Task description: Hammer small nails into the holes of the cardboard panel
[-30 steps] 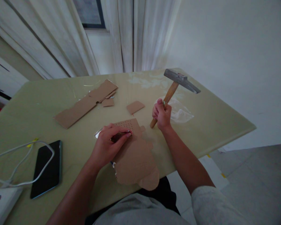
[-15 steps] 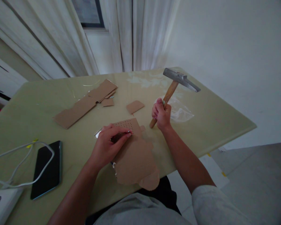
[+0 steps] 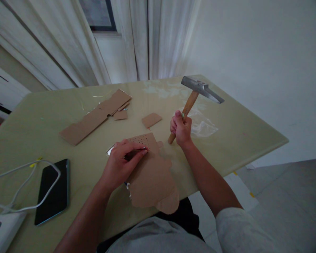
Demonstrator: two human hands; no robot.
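Observation:
My right hand [image 3: 181, 128] is wrapped round the wooden handle of a hammer [image 3: 191, 102]. The hammer's grey metal head is raised above the table, its tapering end pointing right. My left hand [image 3: 122, 160] rests on a piece of brown cardboard [image 3: 152, 179] with rows of small holes in its far part. Thumb and forefinger pinch a small nail-like metal piece [image 3: 144, 148] beside the holes; most of it is hidden by the fingertips. The cardboard has ragged, rounded edges and reaches the table's near edge.
Left of centre lie cardboard strips [image 3: 92, 121], with a small cardboard scrap [image 3: 152, 120] nearer the middle. A clear plastic bag [image 3: 204, 124] is behind the right hand. A dark phone [image 3: 54, 191], a white cable [image 3: 48, 191] and a white device [image 3: 5, 228] occupy the left side.
The hammer's head has shifted very slightly left. My left hand keeps its pinch at the same spot on the cardboard.

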